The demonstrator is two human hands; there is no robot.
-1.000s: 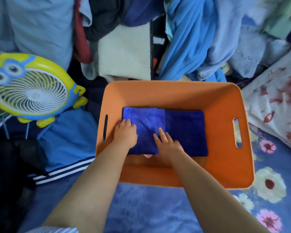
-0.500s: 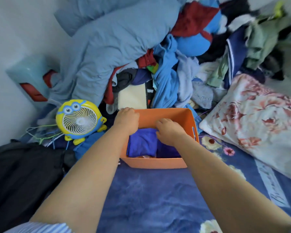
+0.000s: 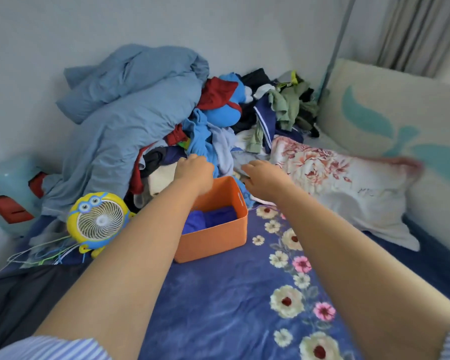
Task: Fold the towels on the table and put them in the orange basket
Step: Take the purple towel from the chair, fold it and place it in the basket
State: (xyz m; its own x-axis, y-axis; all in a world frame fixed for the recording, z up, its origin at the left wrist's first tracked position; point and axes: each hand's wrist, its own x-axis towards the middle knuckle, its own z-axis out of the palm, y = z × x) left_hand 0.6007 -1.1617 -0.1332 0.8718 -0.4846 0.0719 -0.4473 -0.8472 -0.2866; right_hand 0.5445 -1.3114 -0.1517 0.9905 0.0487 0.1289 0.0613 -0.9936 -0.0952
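Folded blue towels (image 3: 210, 219) lie in the orange plastic basket (image 3: 213, 239); left hand (image 3: 196, 169) and right hand (image 3: 263, 178) hover beyond, fingers loosely curled, holding nothing.

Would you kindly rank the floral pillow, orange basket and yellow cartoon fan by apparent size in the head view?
1. Floral pillow, largest.
2. Orange basket.
3. Yellow cartoon fan, smallest. All lie at a similar distance, so the order seems reliable.

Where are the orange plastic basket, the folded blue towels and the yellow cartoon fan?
orange plastic basket (image 3: 213, 244), head view, front wall.
folded blue towels (image 3: 216, 216), head view, top surface.
yellow cartoon fan (image 3: 100, 220), head view, white grille.
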